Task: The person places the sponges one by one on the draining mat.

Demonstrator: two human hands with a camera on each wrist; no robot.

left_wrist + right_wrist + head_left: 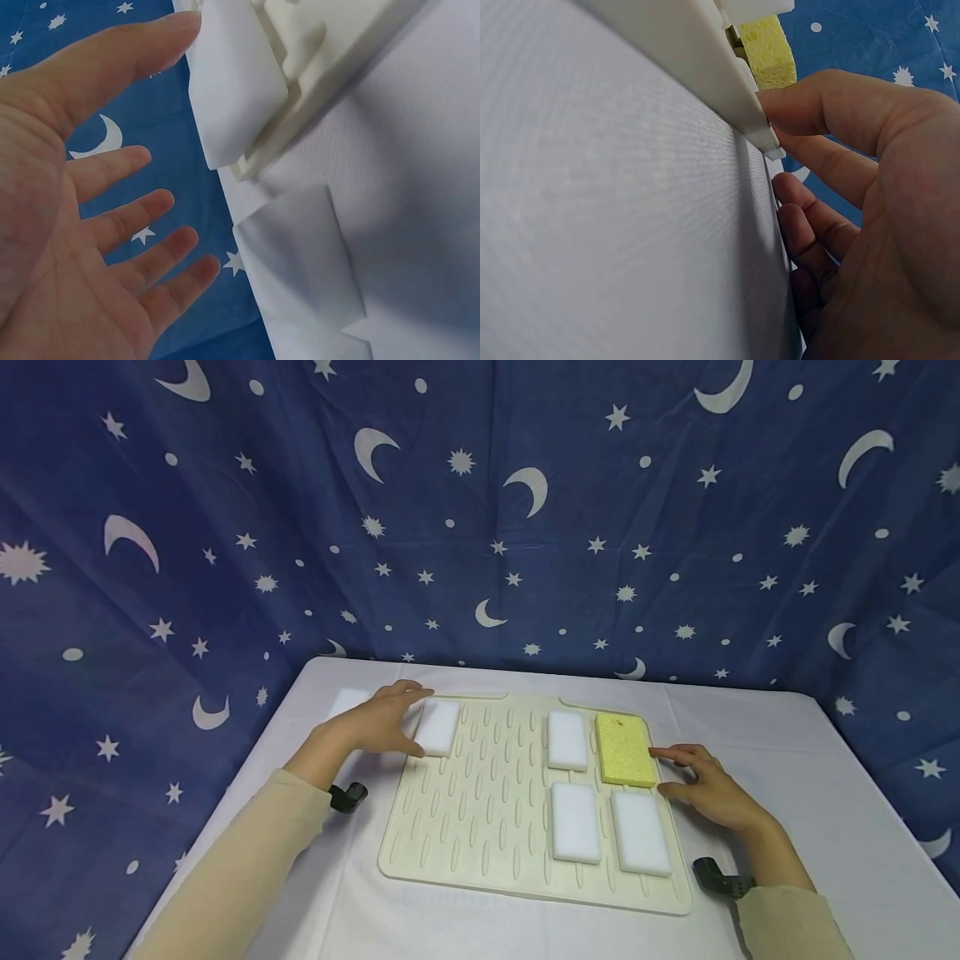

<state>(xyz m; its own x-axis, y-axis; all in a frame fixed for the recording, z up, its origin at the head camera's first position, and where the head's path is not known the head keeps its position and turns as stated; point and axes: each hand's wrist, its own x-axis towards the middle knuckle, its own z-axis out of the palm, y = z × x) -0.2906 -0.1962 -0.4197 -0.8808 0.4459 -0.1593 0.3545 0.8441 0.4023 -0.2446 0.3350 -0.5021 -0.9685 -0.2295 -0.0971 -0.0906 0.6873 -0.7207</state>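
A pale cream ridged mat (480,835) lies on the table. My left hand (382,722), fingers spread, reaches around a white sponge (438,727) at the mat's back left corner. In the left wrist view the thumb tip overlaps that sponge (232,90), and the palm holds nothing. At the mat's right edge is my right hand (708,785), its thumb and index fingertips right at the rim beside a yellow sponge (626,750). The right wrist view has the thumb tip against the mat's side (739,112), the other fingers loosely bent.
Three more white sponges lie on the mat's right half: one behind (567,740), two in front, left (575,822) and right (641,832). Another white block (348,700) lies on the white tablecloth (795,760) behind my left wrist. A blue star-and-moon curtain (480,510) hangs behind.
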